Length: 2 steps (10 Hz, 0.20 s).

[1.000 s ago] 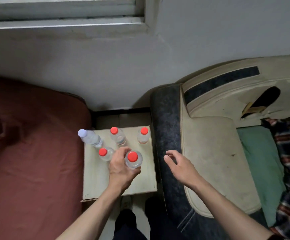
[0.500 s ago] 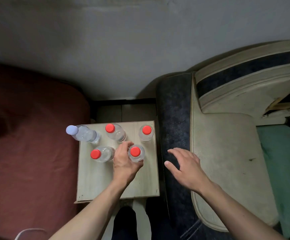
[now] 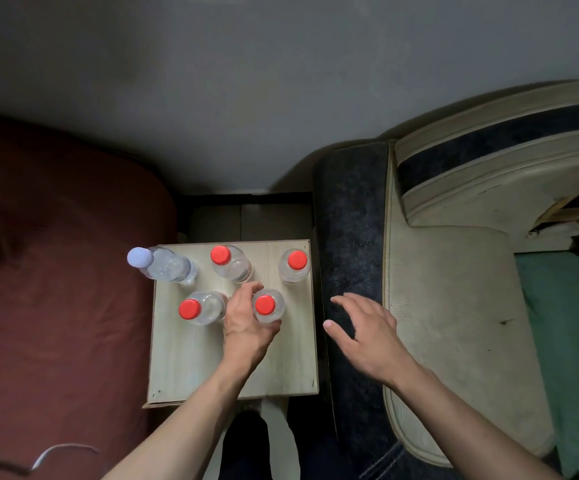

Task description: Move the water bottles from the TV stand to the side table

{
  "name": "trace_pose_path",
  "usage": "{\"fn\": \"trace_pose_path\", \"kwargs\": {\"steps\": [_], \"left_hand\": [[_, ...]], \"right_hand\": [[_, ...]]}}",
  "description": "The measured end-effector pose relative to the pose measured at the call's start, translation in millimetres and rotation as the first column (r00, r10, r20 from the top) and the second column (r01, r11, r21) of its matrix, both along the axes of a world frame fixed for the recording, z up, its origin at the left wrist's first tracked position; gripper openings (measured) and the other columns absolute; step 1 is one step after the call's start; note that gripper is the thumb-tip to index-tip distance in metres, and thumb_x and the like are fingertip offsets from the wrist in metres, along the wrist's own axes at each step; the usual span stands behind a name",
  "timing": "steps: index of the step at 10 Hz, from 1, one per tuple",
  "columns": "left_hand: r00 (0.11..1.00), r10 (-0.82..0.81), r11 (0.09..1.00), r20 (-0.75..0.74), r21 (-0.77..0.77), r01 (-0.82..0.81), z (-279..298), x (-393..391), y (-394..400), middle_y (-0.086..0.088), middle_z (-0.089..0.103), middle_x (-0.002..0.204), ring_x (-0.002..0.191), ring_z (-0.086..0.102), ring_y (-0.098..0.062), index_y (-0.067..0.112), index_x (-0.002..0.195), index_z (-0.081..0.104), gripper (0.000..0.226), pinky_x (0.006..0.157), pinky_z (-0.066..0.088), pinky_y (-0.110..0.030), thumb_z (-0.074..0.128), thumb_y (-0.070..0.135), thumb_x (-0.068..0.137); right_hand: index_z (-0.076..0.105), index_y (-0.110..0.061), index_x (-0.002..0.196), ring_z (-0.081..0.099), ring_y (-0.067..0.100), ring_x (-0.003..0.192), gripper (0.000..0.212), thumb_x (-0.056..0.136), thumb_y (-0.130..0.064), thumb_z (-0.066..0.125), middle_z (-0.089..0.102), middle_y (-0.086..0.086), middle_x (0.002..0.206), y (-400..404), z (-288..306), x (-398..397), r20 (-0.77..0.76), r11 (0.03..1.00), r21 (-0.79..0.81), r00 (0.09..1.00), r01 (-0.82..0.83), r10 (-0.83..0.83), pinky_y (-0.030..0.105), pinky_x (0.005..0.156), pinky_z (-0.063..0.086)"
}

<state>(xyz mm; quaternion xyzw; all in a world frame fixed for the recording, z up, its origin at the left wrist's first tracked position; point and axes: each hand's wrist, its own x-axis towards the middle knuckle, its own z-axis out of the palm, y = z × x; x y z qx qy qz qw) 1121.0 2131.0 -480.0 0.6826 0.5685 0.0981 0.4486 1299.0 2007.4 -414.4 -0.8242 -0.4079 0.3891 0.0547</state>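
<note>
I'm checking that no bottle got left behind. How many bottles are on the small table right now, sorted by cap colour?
Red-capped bottles: 4, the last one gripped by the left hand
White-capped bottle: 1
Total: 5 bottles on the side table

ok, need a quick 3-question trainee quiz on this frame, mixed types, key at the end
1. How many bottles stand on the side table, and how many have red caps?
2. True or false: the right hand is holding a bottle.
3. Which bottle does the left hand grip?
A. the white-capped bottle
B. the near-right red-capped bottle
C. the far-right red-capped bottle

Key
1. Five bottles; four red caps, one white.
2. False: it hovers open and empty over the dark sofa arm.
3. B
</note>
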Motion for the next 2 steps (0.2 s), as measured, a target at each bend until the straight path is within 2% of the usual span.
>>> {"fn": "trace_pose_path", "kwargs": {"steps": [2], "left_hand": [[0.994, -0.105, 0.994, 0.038, 0.015, 0.104, 12.9, -19.2, -2.7, 0.011, 0.055, 0.118, 0.111, 0.054, -0.012, 0.030, 0.125, 0.052, 0.071, 0.094, 0.052, -0.041, 0.079, 0.033, 0.059]], "right_hand": [[0.038, -0.033, 0.146, 0.026, 0.016, 0.144, 0.054, 0.097, -0.056, 0.040, 0.036, -0.007, 0.154, 16.5, 23.5, -7.2, 0.057, 0.997, 0.058, 0.997, 0.045, -0.048, 0.040, 0.118, 0.017]]}}
